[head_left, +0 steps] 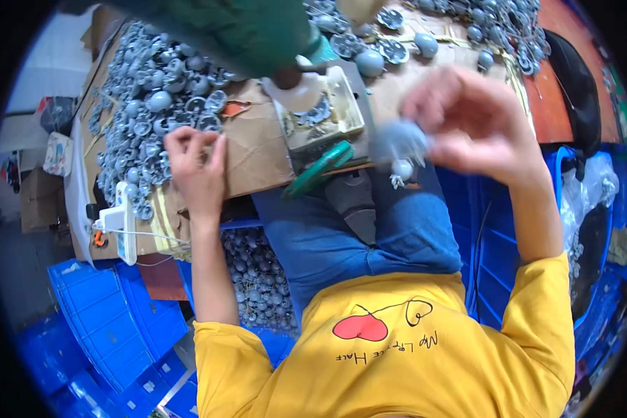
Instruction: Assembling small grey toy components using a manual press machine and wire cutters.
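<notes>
Grey moulded part [399, 143] is up over my lap, pinched in my right hand [467, 125], blurred, fingers closed on it. My left hand [196, 164] lies on the cardboard-covered table [258, 150], fingertips together at the edge of the heap of grey parts [153, 104]; whether they grip one I can't tell. Best to hold firm near the stem and pick singly.

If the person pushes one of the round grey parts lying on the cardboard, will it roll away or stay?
The grey parts look like small domed plastic pieces, so probably light and stiff. A loose one may roll, but those by the left hand lie heaped, likely holding each other.
</notes>
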`<state>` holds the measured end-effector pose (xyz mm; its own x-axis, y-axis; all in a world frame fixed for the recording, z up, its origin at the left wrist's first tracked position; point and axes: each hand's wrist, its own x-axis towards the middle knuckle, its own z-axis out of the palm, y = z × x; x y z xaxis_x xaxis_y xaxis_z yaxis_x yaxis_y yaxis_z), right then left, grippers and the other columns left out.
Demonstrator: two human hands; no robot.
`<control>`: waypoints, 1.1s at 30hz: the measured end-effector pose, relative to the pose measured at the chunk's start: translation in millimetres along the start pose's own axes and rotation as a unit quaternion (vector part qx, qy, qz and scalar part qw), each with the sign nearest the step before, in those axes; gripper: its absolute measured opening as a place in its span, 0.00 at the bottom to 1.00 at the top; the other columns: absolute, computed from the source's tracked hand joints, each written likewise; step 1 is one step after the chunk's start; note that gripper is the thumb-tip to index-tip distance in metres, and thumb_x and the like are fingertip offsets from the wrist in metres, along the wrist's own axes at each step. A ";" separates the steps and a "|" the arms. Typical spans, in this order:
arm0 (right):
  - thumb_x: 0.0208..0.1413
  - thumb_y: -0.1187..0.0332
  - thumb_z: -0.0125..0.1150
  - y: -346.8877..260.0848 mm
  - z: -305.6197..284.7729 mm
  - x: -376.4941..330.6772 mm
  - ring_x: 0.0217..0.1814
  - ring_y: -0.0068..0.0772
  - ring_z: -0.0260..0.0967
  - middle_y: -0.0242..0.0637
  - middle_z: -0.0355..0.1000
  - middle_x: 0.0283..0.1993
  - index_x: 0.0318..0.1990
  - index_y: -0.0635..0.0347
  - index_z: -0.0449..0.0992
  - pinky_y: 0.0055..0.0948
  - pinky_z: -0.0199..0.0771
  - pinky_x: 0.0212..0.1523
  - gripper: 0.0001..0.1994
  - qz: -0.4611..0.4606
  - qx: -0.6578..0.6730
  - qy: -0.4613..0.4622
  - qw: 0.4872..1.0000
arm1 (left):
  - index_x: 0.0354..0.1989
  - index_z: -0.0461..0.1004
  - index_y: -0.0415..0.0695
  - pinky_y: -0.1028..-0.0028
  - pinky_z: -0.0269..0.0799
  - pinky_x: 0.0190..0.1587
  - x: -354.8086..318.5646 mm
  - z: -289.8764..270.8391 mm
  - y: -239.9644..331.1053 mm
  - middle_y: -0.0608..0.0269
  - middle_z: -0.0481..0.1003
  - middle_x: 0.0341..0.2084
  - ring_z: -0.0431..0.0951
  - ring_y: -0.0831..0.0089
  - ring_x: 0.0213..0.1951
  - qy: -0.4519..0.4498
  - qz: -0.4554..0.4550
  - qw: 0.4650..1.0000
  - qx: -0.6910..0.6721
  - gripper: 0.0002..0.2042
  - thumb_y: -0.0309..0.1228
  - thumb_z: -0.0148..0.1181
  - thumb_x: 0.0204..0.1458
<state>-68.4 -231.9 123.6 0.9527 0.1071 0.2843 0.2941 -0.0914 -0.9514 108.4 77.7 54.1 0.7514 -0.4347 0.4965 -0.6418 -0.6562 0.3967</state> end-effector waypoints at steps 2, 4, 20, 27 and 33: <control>0.49 0.76 0.64 28.7 -4.6 16.2 0.39 0.24 0.68 0.38 0.71 0.38 0.34 0.65 0.71 0.24 0.71 0.37 0.08 -0.003 -0.058 0.063 0.996 | 0.29 0.76 0.41 0.72 0.68 0.34 5.6 4.8 26.5 0.63 0.68 0.30 0.70 0.68 0.33 0.067 0.049 0.997 -0.005 0.06 0.20 0.66 0.42; 0.47 0.74 0.64 57.6 -0.2 36.7 0.36 0.27 0.70 0.36 0.71 0.37 0.36 0.63 0.71 0.28 0.72 0.35 0.10 -0.069 -0.150 0.086 0.983 | 0.34 0.78 0.41 0.72 0.71 0.38 7.9 11.3 59.4 0.61 0.74 0.35 0.75 0.68 0.36 0.059 0.144 0.983 -0.095 0.10 0.19 0.67 0.41; 0.48 0.76 0.64 51.2 -2.7 82.8 0.38 0.35 0.76 0.48 0.77 0.38 0.43 0.66 0.78 0.29 0.76 0.41 0.12 -0.050 -0.145 -0.054 0.987 | 0.32 0.80 0.42 0.74 0.71 0.43 0.8 16.1 94.4 0.62 0.79 0.32 0.78 0.68 0.36 -0.005 0.152 0.981 -0.122 0.09 0.20 0.68 0.41; 0.49 0.76 0.64 39.9 -15.2 83.1 0.38 0.27 0.75 0.42 0.78 0.39 0.46 0.66 0.78 0.24 0.76 0.40 0.14 0.032 -0.109 -0.130 0.985 | 0.34 0.78 0.39 0.75 0.71 0.43 -2.4 24.8 89.0 0.61 0.78 0.33 0.77 0.73 0.37 0.005 0.103 0.970 -0.219 0.08 0.18 0.66 0.44; 0.48 0.77 0.66 47.1 -12.5 88.0 0.37 0.28 0.75 0.42 0.78 0.39 0.44 0.64 0.79 0.24 0.76 0.39 0.14 0.021 -0.114 -0.100 0.988 | 0.40 0.74 0.37 0.79 0.74 0.42 -1.2 33.3 87.4 0.62 0.73 0.37 0.75 0.78 0.38 0.010 -0.001 0.934 -0.356 0.09 0.16 0.61 0.49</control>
<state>30.3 -239.1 105.3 0.9371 0.2906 0.1935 0.2851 -0.3174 -0.9044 56.6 0.4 62.4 0.7539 -0.4171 0.5076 -0.5855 -0.0760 0.8071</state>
